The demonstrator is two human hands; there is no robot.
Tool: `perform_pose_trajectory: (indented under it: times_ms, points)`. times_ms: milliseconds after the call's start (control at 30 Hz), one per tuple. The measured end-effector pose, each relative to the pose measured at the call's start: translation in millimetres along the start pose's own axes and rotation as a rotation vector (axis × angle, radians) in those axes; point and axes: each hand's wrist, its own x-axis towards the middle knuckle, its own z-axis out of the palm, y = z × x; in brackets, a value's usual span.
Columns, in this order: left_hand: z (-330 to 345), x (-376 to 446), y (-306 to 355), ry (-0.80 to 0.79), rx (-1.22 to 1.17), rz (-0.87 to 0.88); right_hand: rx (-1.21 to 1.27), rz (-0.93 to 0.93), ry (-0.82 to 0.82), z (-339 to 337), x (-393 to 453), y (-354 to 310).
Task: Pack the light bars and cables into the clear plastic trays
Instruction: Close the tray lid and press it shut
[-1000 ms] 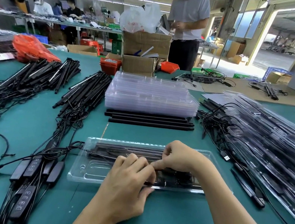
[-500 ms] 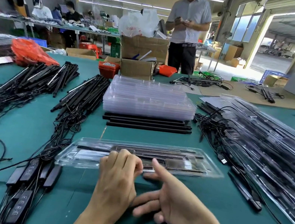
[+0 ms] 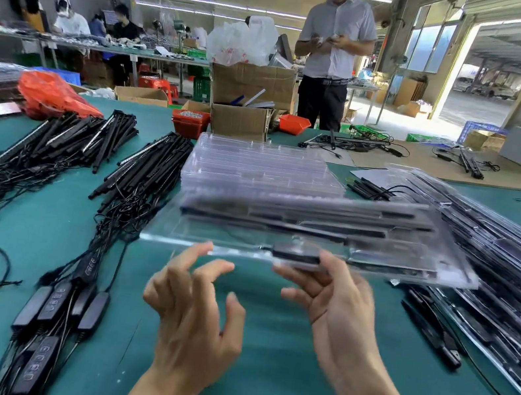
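The filled clear tray (image 3: 311, 237), which lay on the green table (image 3: 259, 354) a moment ago, is now lifted and held at its near edge by the right hand (image 3: 337, 308), while the left hand (image 3: 195, 304) is released with loose fingers, so this pack is probably finished.

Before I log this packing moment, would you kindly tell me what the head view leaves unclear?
- Packed tray: motion blur; how many light bars lie inside cannot be counted.
- Right hand: its fingertips go under the tray's near edge, so the grip is hidden.
- Left hand: blurred; whether its fingers touch the tray is unclear.
- Finished trays: cut off by the right edge.
- Controller button markings: too small to read.
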Motion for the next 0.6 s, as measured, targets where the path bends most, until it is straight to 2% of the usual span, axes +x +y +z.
perform_pose_trajectory:
  times_ms: [200, 600]
  points:
    - [5, 3, -4, -0.107, -0.02, -0.224, 0.042, -0.182, 0.003, -1, 13, -39]
    - [17, -4, -18, -0.372, 0.075, -0.337, 0.23, -0.36, 0.121, -8, 53, -106]
